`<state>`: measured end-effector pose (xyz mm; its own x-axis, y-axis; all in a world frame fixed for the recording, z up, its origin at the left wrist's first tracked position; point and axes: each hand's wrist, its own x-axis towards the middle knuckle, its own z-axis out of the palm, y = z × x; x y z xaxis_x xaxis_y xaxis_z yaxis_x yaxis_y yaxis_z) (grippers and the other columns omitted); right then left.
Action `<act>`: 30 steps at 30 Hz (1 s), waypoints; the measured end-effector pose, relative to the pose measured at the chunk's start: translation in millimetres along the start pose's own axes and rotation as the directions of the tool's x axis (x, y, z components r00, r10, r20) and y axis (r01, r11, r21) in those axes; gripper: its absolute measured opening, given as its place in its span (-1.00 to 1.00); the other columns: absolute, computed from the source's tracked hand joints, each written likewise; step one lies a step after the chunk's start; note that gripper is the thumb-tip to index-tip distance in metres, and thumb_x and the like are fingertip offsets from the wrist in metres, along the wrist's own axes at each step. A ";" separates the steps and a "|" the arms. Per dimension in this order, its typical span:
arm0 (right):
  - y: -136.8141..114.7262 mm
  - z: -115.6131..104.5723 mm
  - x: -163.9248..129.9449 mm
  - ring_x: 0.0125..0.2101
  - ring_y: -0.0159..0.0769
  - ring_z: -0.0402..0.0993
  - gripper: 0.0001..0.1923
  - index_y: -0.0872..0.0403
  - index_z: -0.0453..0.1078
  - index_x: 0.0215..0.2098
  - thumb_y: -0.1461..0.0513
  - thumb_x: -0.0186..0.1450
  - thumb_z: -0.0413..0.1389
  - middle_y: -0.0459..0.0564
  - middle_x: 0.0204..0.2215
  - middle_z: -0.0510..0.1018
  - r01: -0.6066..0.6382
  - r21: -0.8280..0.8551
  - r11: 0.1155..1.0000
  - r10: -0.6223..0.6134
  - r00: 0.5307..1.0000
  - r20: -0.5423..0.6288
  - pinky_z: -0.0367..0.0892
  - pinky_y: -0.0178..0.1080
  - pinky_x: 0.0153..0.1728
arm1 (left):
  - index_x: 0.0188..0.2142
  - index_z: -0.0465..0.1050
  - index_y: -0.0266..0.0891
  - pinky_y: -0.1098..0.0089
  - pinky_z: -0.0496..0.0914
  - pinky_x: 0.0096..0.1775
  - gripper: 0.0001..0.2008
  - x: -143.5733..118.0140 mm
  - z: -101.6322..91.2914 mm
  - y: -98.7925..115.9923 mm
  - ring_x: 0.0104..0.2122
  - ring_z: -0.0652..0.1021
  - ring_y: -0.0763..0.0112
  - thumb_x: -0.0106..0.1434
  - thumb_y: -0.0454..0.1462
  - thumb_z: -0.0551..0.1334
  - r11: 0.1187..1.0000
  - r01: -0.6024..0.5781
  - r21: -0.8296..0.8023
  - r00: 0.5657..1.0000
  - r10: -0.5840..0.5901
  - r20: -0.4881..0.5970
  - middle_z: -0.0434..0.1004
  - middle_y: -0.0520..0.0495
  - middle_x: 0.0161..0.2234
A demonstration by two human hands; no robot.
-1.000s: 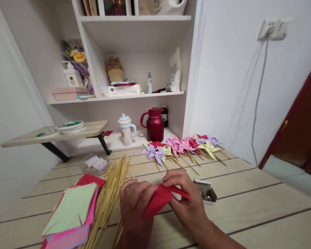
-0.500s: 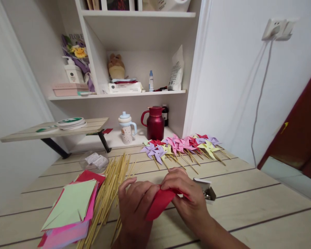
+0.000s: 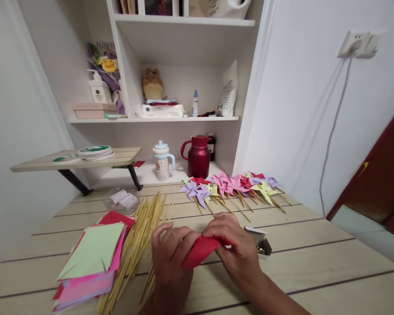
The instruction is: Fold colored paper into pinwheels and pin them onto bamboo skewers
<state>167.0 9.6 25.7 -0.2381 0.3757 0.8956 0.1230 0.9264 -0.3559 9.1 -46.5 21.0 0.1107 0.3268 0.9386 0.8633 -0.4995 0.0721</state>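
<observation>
On the pale plank counter (image 3: 315, 258) in a white-walled corner with shelves (image 3: 184, 118), the left hand (image 3: 170, 253) and right hand (image 3: 236, 249) pinch a folded red paper (image 3: 200, 251) between them, the small box (image 3: 261, 240) just right half hidden, forearms cut off below.

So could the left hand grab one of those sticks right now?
Probably not right away: the left hand is pinching the red paper with the right hand. The sticks lie just beside it, nothing between.
</observation>
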 end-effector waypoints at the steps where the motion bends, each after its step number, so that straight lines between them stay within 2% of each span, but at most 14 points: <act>1: 0.5 0.1 -0.2 -0.39 -0.23 0.51 -0.79 -0.04 0.48 -0.26 0.41 0.29 0.12 -0.06 -0.43 0.60 -0.001 -0.001 1.000 0.001 1.000 0.006 0.36 -0.03 -0.13 | -0.20 0.45 -0.12 0.24 0.25 -0.02 -0.79 -0.3 0.2 -0.1 -0.36 0.58 0.43 0.28 -0.43 0.12 1.000 0.010 -0.006 1.000 -0.010 0.001 0.61 0.08 -0.35; 5: 3.8 -0.2 -0.2 -0.37 -0.21 0.51 -0.79 -0.05 0.48 -0.24 0.39 0.30 0.11 -0.05 -0.42 0.60 -0.026 -0.011 1.000 0.026 0.999 0.026 0.36 -0.05 -0.18 | -0.17 0.45 -0.10 0.22 0.28 -0.02 -0.76 -1.5 4.1 -1.1 -0.29 0.56 0.39 0.32 -0.42 0.08 0.999 0.040 -0.018 0.999 -0.040 0.001 0.59 0.03 -0.31; 9: 10.3 -4.1 0.9 -0.36 -0.18 0.51 -0.85 -0.03 0.50 -0.30 0.35 0.28 0.15 -0.04 -0.43 0.61 -0.076 -0.016 0.997 0.076 0.997 -0.025 0.34 -0.07 -0.22 | 0.07 0.40 -0.11 0.20 0.34 -0.03 -0.65 1.3 3.9 -4.4 -0.15 0.54 0.28 0.29 -0.35 0.18 0.991 0.119 0.059 0.993 -0.119 0.009 0.56 -0.09 -0.17; 11: 14.7 -6.4 1.1 -0.33 -0.17 0.50 -0.89 -0.01 0.50 -0.36 0.32 0.26 0.16 -0.03 -0.42 0.60 -0.209 0.027 0.978 0.210 0.976 -0.062 0.34 -0.11 -0.24 | 0.16 0.34 -0.13 0.18 0.36 -0.03 -0.54 6.7 -4.0 -5.7 -0.09 0.52 0.22 0.26 -0.29 0.25 0.982 0.181 0.056 0.983 -0.181 0.001 0.53 -0.13 -0.10; 13: 19.5 -7.4 1.1 -0.33 -0.18 0.48 -0.92 0.02 0.50 -0.41 0.29 0.24 0.17 -0.03 -0.42 0.58 -0.395 0.143 0.907 0.408 0.910 -0.074 0.35 -0.16 -0.29 | 0.16 0.34 -0.14 0.18 0.37 -0.02 -0.52 14.1 -18.3 -6.0 -0.07 0.51 0.21 0.24 -0.23 0.29 0.958 0.286 0.009 0.956 -0.285 -0.068 0.52 -0.13 -0.08; 14: 22.0 -7.1 1.0 -0.36 -0.19 0.47 -0.94 0.03 0.49 -0.42 0.28 0.21 0.19 -0.04 -0.43 0.57 -0.481 0.220 0.849 0.505 0.860 -0.069 0.35 -0.18 -0.32 | 0.13 0.37 -0.14 0.19 0.37 0.00 -0.56 17.8 -27.1 -6.2 -0.07 0.51 0.23 0.26 -0.22 0.28 0.931 0.365 -0.026 0.923 -0.365 -0.121 0.52 -0.12 -0.09; 16: 26.7 -5.0 0.6 -0.42 -0.23 0.44 -0.95 0.06 0.49 -0.42 0.25 0.15 0.25 -0.06 -0.46 0.55 -0.594 0.385 0.706 0.659 0.750 -0.052 0.35 -0.22 -0.38 | 0.02 0.46 -0.14 0.21 0.38 0.00 -0.71 23.1 -45.4 -8.0 -0.10 0.52 0.26 0.31 -0.21 0.20 0.809 0.582 -0.082 0.779 -0.584 -0.229 0.53 -0.10 -0.11; 17: 28.7 -3.4 0.4 -0.44 -0.25 0.42 -0.90 0.07 0.49 -0.42 0.23 0.10 0.30 -0.07 -0.48 0.55 -0.618 0.467 0.632 0.714 0.699 -0.042 0.35 -0.24 -0.40 | -0.07 0.51 -0.15 0.21 0.37 0.01 -0.76 24.2 -53.9 -10.1 -0.09 0.52 0.25 0.32 -0.20 0.19 0.754 0.652 -0.086 0.716 -0.649 -0.257 0.54 -0.09 -0.13; 18: 30.3 -1.5 0.0 -0.45 -0.26 0.42 -0.85 0.08 0.50 -0.42 0.22 0.05 0.34 -0.08 -0.49 0.55 -0.624 0.542 0.563 0.755 0.655 -0.030 0.34 -0.24 -0.40 | -0.12 0.54 -0.15 0.20 0.36 0.01 -0.78 24.3 -61.4 -13.2 -0.09 0.52 0.24 0.32 -0.19 0.18 0.722 0.688 -0.076 0.685 -0.680 -0.263 0.55 -0.09 -0.14; 20: 32.2 2.5 -1.3 -0.43 -0.27 0.43 -0.78 0.08 0.51 -0.43 0.20 -0.02 0.39 -0.08 -0.49 0.58 -0.611 0.646 0.457 0.796 0.605 0.010 0.35 -0.24 -0.37 | -0.18 0.56 -0.14 0.20 0.36 0.01 -0.79 21.8 -72.9 -21.9 -0.08 0.52 0.21 0.30 -0.18 0.17 0.723 0.690 -0.039 0.701 -0.680 -0.216 0.56 -0.09 -0.15; 22: 32.3 6.3 -3.2 -0.43 -0.26 0.45 -0.74 0.08 0.52 -0.44 0.18 -0.06 0.42 -0.08 -0.49 0.60 -0.609 0.692 0.389 0.806 0.588 0.064 0.36 -0.23 -0.34 | -0.20 0.57 -0.14 0.21 0.37 -0.01 -0.79 18.1 -79.9 -31.4 -0.09 0.53 0.21 0.29 -0.18 0.17 0.750 0.662 0.003 0.743 -0.656 -0.133 0.56 -0.09 -0.15; 25: 30.2 11.5 -6.5 -0.44 -0.26 0.47 -0.71 0.08 0.54 -0.48 0.17 -0.13 0.46 -0.07 -0.50 0.61 -0.631 0.709 0.314 0.809 0.569 0.147 0.38 -0.22 -0.32 | -0.22 0.57 -0.15 0.23 0.40 -0.06 -0.79 15.5 -82.9 -41.2 -0.13 0.55 0.23 0.29 -0.25 0.14 0.784 0.613 0.098 0.781 -0.620 0.075 0.57 -0.09 -0.18; 27: 28.5 14.5 -8.3 -0.44 -0.27 0.49 -0.70 0.09 0.57 -0.48 0.16 -0.13 0.47 -0.05 -0.49 0.63 -0.650 0.714 0.259 0.810 0.549 0.206 0.38 -0.22 -0.31 | -0.23 0.56 -0.16 0.24 0.40 -0.09 -0.77 16.9 -80.4 -43.7 -0.16 0.55 0.24 0.30 -0.29 0.11 0.793 0.573 0.206 0.749 -0.609 0.260 0.58 -0.09 -0.19; 30: 27.4 17.0 -9.9 -0.43 -0.25 0.52 -0.68 0.11 0.60 -0.45 0.15 -0.13 0.48 0.02 -0.45 0.66 -0.681 0.706 0.194 0.806 0.521 0.281 0.39 -0.21 -0.30 | -0.19 0.56 -0.16 0.26 0.38 -0.08 -0.78 20.7 -72.3 -47.7 -0.13 0.54 0.24 0.31 -0.30 0.13 0.807 0.436 0.398 0.650 -0.588 0.481 0.56 -0.10 -0.12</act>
<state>156.4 31.7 2.6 -0.2960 0.9494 0.1049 -0.4941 -0.0582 -0.8674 -65.4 -74.0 61.4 -0.1988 0.8923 0.4053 0.9411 0.0583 0.3331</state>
